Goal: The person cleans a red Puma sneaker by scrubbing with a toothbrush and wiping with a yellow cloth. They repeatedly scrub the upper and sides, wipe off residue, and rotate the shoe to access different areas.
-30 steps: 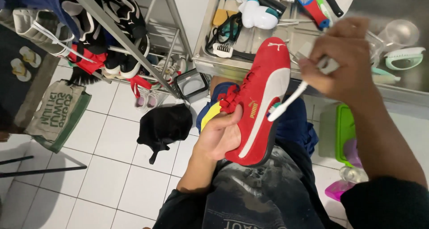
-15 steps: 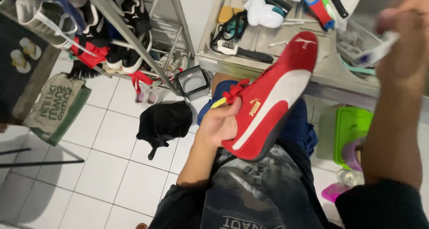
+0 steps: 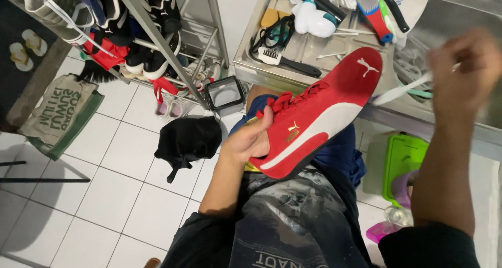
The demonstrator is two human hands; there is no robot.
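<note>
A black cloth (image 3: 187, 140) lies crumpled on the white tiled floor (image 3: 99, 195), left of the left hand. Above that hand stands a small square black-rimmed container (image 3: 226, 94), with a metal shoe rack (image 3: 157, 43) beyond it. A black-handled brush (image 3: 287, 63) rests on the steel bench (image 3: 293, 48). Below the right hand stands a green bin (image 3: 405, 161).

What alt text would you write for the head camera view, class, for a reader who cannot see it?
A person's left hand holds a red sneaker with a white stripe over their lap, while the blurred right hand holds a white toothbrush beside the toe. Behind is a metal counter strewn with brushes; a shoe rack stands to the left.
</note>
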